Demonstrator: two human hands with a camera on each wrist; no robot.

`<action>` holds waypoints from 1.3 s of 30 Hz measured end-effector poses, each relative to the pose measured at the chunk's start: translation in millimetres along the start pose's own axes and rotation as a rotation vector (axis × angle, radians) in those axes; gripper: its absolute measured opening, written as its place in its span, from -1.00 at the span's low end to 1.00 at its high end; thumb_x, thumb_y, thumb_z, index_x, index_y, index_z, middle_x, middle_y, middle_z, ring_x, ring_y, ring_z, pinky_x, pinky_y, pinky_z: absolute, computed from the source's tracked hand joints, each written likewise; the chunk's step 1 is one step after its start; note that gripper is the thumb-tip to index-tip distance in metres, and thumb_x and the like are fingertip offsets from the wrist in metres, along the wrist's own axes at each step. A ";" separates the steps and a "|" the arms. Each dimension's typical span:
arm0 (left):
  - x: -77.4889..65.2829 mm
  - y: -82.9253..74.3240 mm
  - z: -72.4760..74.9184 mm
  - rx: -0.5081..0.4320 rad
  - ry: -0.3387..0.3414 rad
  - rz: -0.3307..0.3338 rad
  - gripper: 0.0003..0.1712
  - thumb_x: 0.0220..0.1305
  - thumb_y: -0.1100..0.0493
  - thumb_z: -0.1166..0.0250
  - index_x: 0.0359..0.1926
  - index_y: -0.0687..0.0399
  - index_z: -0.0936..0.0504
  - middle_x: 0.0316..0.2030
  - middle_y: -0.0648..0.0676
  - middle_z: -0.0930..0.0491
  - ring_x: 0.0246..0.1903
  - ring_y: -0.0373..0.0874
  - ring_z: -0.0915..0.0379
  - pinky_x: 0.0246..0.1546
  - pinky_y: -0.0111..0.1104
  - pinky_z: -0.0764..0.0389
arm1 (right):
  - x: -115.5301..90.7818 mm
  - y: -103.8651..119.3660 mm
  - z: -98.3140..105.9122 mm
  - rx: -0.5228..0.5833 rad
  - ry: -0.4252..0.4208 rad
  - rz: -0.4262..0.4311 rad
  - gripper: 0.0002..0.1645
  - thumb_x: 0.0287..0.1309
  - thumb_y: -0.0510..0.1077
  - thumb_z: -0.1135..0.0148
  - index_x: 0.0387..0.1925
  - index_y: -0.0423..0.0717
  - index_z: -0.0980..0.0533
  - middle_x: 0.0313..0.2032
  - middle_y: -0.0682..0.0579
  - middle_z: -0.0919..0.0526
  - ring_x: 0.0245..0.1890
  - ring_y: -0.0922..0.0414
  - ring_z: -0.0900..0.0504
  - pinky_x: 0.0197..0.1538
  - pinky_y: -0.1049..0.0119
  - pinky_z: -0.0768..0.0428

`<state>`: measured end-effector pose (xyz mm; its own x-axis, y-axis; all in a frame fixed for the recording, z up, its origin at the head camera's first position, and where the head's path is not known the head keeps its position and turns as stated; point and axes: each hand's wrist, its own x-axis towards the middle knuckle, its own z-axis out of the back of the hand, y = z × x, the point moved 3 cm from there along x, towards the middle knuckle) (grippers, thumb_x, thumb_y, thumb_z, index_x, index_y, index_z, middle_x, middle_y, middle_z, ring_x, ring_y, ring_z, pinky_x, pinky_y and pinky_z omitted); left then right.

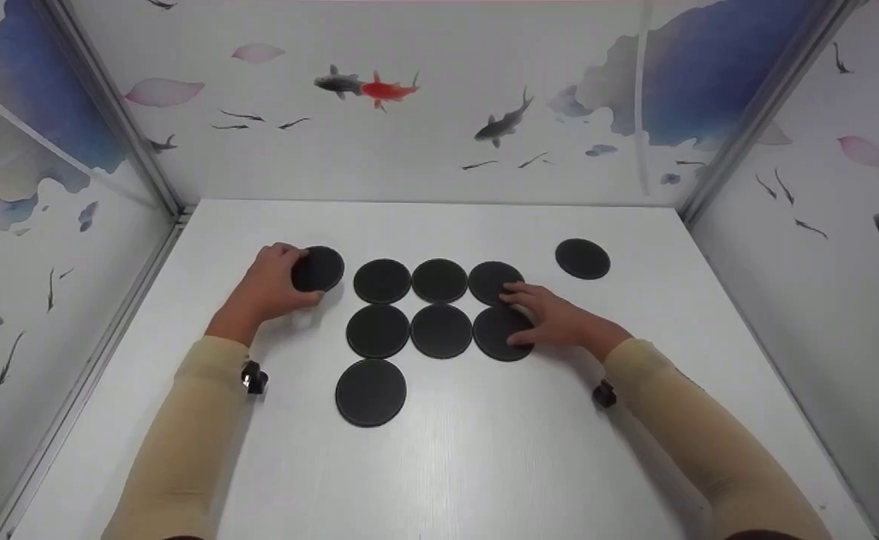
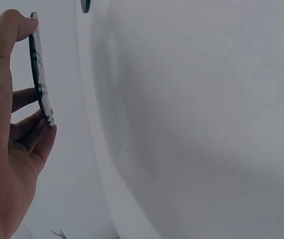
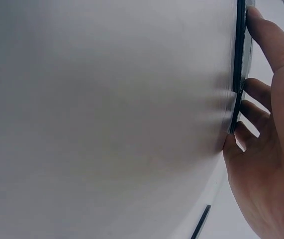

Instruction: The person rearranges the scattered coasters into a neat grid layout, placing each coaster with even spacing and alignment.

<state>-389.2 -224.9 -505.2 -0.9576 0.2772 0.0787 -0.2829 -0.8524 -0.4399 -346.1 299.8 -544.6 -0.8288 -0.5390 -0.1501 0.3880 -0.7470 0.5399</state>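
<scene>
My left hand (image 1: 268,283) grips a black round coaster (image 1: 321,268) by its edge, thumb on the near side and fingers on the far side. In the left wrist view, this coaster (image 2: 40,69) is clear of the table and shows a pale patterned underside. The fingertips of my right hand (image 1: 556,319) rest on a coaster (image 1: 490,277) at the right end of the back row. Its thumb lies on the coaster (image 1: 498,336) just in front. In the right wrist view, the fingers (image 3: 253,112) are spread over the coasters' tops.
Two more coasters continue the back row, one at its middle (image 1: 439,280), and two the second row (image 1: 441,331). A single coaster (image 1: 370,392) lies in front of the left column. Another coaster (image 1: 583,259) lies apart at the back right. Printed panels (image 1: 439,172) enclose the white table (image 1: 439,465).
</scene>
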 end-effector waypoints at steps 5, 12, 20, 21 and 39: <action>-1.7 -16.1 -2.8 0.012 0.013 -0.045 0.07 0.18 -0.20 -0.58 0.56 0.28 -0.44 0.44 0.35 -0.38 0.39 0.26 -0.30 0.42 0.20 -0.47 | -0.4 0.2 -0.1 -0.006 -0.002 0.008 0.07 0.32 0.25 -0.59 0.68 -0.02 -0.35 0.75 0.00 -0.12 0.75 -0.16 0.03 0.70 -0.21 -0.05; -9.8 -44.5 -10.5 0.007 0.047 -0.103 0.09 0.18 -0.25 -0.61 0.57 0.22 -0.45 0.44 0.28 -0.38 0.37 0.19 -0.30 0.41 0.14 -0.51 | -0.6 0.6 0.3 -0.010 0.000 -0.003 0.08 0.31 0.28 -0.58 0.68 -0.01 -0.35 0.74 0.03 -0.12 0.75 -0.15 0.04 0.70 -0.21 -0.07; -18.8 -72.2 -21.3 0.005 0.068 -0.190 0.07 0.17 -0.25 -0.61 0.55 0.19 -0.49 0.42 0.23 -0.41 0.36 0.15 -0.33 0.38 0.09 -0.53 | -2.4 -0.3 0.3 0.007 -0.004 0.006 0.08 0.31 0.27 -0.59 0.68 -0.03 -0.35 0.75 0.00 -0.11 0.75 -0.17 0.04 0.69 -0.23 -0.05; -19.7 -74.9 -22.6 0.001 0.071 -0.198 0.07 0.17 -0.25 -0.62 0.55 0.19 -0.50 0.42 0.23 -0.42 0.36 0.14 -0.33 0.38 0.09 -0.53 | -2.4 -0.3 0.2 0.008 -0.004 0.007 0.08 0.31 0.27 -0.59 0.67 -0.03 -0.36 0.75 0.00 -0.11 0.75 -0.18 0.04 0.69 -0.24 -0.06; -42.2 -114.8 -47.2 -0.020 0.122 -0.286 0.06 0.18 -0.26 -0.63 0.55 0.14 -0.51 0.46 0.20 -0.41 0.37 0.10 -0.41 0.36 0.01 -0.60 | -3.3 2.8 1.0 -0.002 -0.003 0.005 0.09 0.30 0.29 -0.59 0.67 -0.02 -0.36 0.74 0.01 -0.12 0.75 -0.17 0.04 0.69 -0.25 -0.05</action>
<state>-313.8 -117.9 -500.2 -0.8252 0.5569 0.0941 -0.5377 -0.7235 -0.4329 -342.7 299.9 -541.9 -0.8280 -0.5418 -0.1444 0.3932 -0.7446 0.5394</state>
